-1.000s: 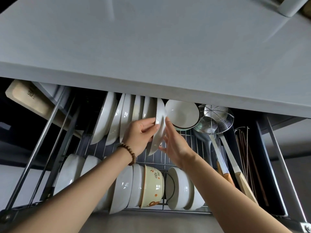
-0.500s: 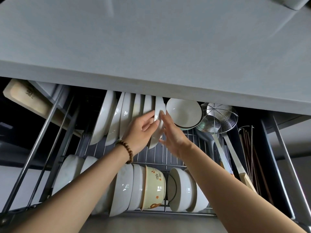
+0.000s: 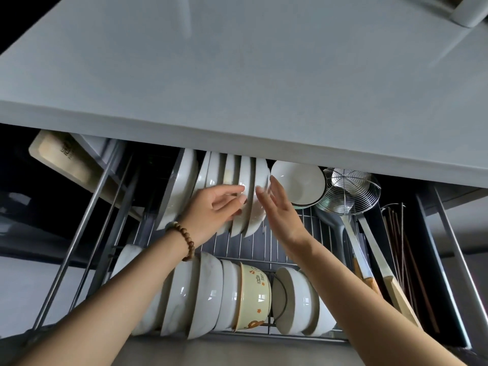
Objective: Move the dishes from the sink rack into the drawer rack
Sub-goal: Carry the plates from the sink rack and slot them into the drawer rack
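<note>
Head view looks down past the counter (image 3: 237, 75) into the open drawer, where the rack (image 3: 232, 249) already carries a back row of plates (image 3: 211, 175) on edge and a front row of bowls (image 3: 208, 291). The plate (image 3: 254, 223) in hand is the last one on the right of the back row. It stands upright in its slot, close against its neighbour, with a dark-rimmed bowl (image 3: 298, 180) and a skimmer (image 3: 348, 188) further right.

The left hand (image 3: 211, 210) is relaxed, its fingertips (image 3: 241, 200) resting on the plate rims and curled round nothing. The right hand (image 3: 281, 215) is flat and open, with straight fingers (image 3: 260, 192) just beside the plate's right face. I cannot tell whether they touch it. Neither hand carries any weight, and the rack appears to bear the plate alone.

The plate looks like glazed ceramic, so it is probably stiff, fairly heavy for its size, and smooth enough to slip if wet. It would likely chip if knocked against the next plate or the wires. The best place to take hold is the upper rim, thumb on one face and fingers on the other, with a second hand steadying the opposite edge. I judge this dish placed. The sink rack is out of view, so I cannot say how many dishes remain.
</note>
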The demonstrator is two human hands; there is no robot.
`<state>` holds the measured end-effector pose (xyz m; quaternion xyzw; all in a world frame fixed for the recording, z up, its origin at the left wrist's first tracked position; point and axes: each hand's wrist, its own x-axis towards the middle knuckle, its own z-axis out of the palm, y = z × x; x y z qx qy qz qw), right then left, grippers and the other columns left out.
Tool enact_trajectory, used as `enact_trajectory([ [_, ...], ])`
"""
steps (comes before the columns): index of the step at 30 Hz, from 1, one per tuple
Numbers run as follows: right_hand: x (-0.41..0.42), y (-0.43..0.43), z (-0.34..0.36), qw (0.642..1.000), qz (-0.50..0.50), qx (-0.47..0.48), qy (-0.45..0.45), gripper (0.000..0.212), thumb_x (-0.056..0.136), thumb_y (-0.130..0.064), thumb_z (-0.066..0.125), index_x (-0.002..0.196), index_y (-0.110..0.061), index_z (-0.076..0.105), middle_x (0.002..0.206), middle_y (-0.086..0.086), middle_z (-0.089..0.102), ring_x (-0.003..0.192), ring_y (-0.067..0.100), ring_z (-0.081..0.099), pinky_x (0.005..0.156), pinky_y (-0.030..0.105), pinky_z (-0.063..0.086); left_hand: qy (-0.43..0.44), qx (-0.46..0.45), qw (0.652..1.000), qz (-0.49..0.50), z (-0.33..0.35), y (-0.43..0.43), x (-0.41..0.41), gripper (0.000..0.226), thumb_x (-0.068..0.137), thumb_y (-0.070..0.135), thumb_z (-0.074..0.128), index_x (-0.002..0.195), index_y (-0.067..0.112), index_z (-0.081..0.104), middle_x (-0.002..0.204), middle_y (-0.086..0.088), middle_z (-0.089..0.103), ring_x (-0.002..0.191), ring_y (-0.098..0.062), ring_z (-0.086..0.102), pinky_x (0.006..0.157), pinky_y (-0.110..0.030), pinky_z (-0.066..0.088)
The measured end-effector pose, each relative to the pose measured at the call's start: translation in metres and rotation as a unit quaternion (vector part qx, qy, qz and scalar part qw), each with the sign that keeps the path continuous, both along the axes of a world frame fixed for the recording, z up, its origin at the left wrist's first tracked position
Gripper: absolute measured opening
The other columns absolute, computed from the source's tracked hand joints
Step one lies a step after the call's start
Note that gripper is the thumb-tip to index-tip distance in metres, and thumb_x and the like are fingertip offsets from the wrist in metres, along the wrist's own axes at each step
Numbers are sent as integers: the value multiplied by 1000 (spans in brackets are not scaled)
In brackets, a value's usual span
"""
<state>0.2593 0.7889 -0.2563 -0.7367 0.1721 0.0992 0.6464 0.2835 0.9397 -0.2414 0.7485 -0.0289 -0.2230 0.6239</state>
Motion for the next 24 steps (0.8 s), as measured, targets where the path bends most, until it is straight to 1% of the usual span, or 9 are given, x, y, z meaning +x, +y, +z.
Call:
enact_trajectory([
  [5, -10, 20, 18, 992, 29, -65, -105, 52, 96, -28, 52, 145, -23, 36, 151, -11, 33, 136, -6, 25, 110, 12, 20, -104, 33, 987, 113, 8, 35, 1, 12, 84, 16, 66, 90, 26, 65, 89, -2, 69, 74, -6, 64, 72, -23, 54],
  [7, -11, 36, 23, 985, 66, -89, -132, 48, 96, -25, 53, 142, -24, 40, 148, -12, 36, 135, -8, 26, 107, 5, 20, -150, 87, 968, 181, 6, 56, 3, 15, 80, 18, 69, 90, 25, 62, 82, 6, 62, 70, -5, 57, 67, -20, 49],
  [9, -10, 53, 21, 972, 113, -130, -162, 46, 96, -24, 54, 140, -27, 42, 148, -13, 35, 140, -3, 22, 110, 7, 16, -139, 123, 961, 207, -2, 78, 5, 24, 79, 20, 71, 99, 23, 58, 84, 8, 56, 71, -7, 54, 67, -20, 47],
  [11, -6, 68, 14, 957, 147, -174, -180, 45, 96, -27, 53, 140, -26, 43, 150, -12, 33, 143, 2, 17, 114, 15, 14, -79, 138, 974, 164, -14, 94, 7, 32, 81, 22, 69, 112, 21, 58, 95, 7, 60, 85, -9, 58, 79, -26, 48],
  [13, -1, 78, 5, 946, 163, -211, -182, 47, 96, -36, 46, 142, -23, 42, 153, -10, 29, 145, 5, 15, 118, 23, 10, -46, 119, 988, 87, -27, 101, 8, 23, 85, 19, 65, 107, 20, 64, 95, 7, 66, 90, -9, 62, 87, -28, 50],
  [14, 2, 82, 1, 942, 166, -230, -179, 50, 95, -41, 41, 142, -24, 42, 154, -12, 26, 145, 4, 12, 118, 23, 5, -48, 117, 990, 55, -33, 102, 9, 14, 86, 18, 63, 97, 26, 66, 88, 13, 68, 86, -5, 63, 85, -24, 50],
  [18, 5, 87, -10, 924, 185, -280, -184, 57, 91, -57, 21, 142, -36, 36, 152, -24, 8, 143, -5, -4, 111, 12, -12, -104, 147, 984, 12, -44, 98, 17, 27, 87, 23, 63, 65, 38, 61, 56, 24, 62, 57, 8, 56, 60, -13, 41],
  [21, 3, 87, -14, 918, 207, -288, -178, 56, 92, -57, 17, 142, -40, 35, 157, -22, 3, 144, -6, -9, 111, 12, -16, -142, 190, 971, 30, -50, 96, 20, 43, 85, 30, 65, 46, 27, 46, 40, 13, 47, 41, -1, 40, 47, -14, 29],
  [24, 3, 85, -13, 921, 211, -278, -173, 53, 94, -55, 16, 142, -42, 34, 158, -21, 3, 143, -7, -10, 110, 11, -16, -155, 179, 970, 51, -49, 98, 22, 50, 84, 32, 64, 51, 12, 33, 45, -1, 36, 47, -11, 31, 51, -24, 29],
])
